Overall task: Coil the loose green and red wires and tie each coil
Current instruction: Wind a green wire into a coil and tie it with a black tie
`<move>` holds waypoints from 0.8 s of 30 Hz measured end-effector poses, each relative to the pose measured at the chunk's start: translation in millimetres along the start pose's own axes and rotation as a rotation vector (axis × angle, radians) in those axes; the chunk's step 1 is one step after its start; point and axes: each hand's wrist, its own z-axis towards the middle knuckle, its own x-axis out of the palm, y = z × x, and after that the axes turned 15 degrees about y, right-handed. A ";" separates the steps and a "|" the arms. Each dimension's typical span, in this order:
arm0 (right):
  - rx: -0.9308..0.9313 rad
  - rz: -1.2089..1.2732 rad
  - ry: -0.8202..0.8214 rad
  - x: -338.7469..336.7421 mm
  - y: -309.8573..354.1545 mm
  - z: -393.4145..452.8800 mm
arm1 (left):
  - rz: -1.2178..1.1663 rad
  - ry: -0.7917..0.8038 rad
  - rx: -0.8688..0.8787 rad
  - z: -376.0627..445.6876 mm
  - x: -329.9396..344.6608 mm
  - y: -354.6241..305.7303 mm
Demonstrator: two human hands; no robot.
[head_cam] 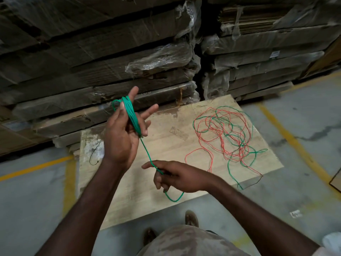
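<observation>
A green wire coil [131, 115] is wound around my left hand [124, 133], which is raised above the wooden board [166, 145] with its fingers spread. From the coil a single green strand [147, 154] runs down to my right hand [177, 175], which pinches it between thumb and fingers. Below that hand the strand hangs in a short loop [174, 197]. A loose tangle of red wire [212, 130] and green wire [238, 141] lies on the right half of the board.
A thin black tie [93, 156] lies at the board's left edge. Wrapped stacks of flattened cardboard [110, 61] rise just behind the board. Grey concrete floor with yellow lines [287, 133] surrounds it. My shoes [191, 218] stand at the board's near edge.
</observation>
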 end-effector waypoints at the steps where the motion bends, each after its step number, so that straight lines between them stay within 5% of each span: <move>1: -0.003 0.054 0.017 0.6 5.3 -2.9 | 0.078 -0.007 0.021 1.5 1.5 1.8; 5: -0.002 0.241 0.053 -11.1 28.2 -20.2 | 0.611 0.084 -0.035 -2.7 3.3 22.9; 10: 0.107 0.238 0.069 -25.2 44.8 -39.9 | 1.206 0.347 -0.334 -18.2 -16.7 50.4; 14: 0.223 0.344 0.093 -28.9 46.8 -52.5 | 1.142 0.443 -0.396 -37.2 -17.5 42.8; 19: 0.095 0.409 0.167 -42.8 52.3 -79.9 | 0.902 0.396 -0.436 -50.1 -35.7 40.1; 24: -0.096 0.283 -0.064 -72.4 54.9 -97.1 | 0.724 0.441 -0.477 -63.4 -30.7 41.2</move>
